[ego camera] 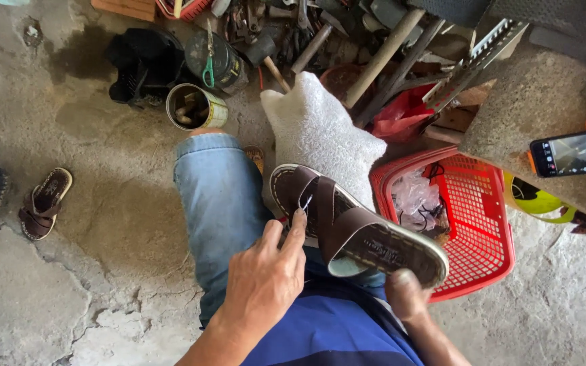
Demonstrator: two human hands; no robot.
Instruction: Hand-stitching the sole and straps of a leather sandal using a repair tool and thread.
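In the head view, a brown sandal (pixel 357 227) lies in the middle of the frame, above the person's lap. It looks light and bendy, with a firm sole, best held by its edge. The right hand (pixel 407 293) grips the near end of the sole. The left hand (pixel 266 278) pinches a thin hooked needle (pixel 304 203), poking it by the strap.

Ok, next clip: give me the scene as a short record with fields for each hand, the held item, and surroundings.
left hand: fingertips on a small metal tool at the sandal's strap
right hand: grips the sandal's near end
sandal: brown, resting over the lap
knee: in blue jeans
basket: red, right of the sandal, plastic bags inside
second sandal: on the concrete floor, left
tin can: open, beyond the knee
phone: on a ledge, right
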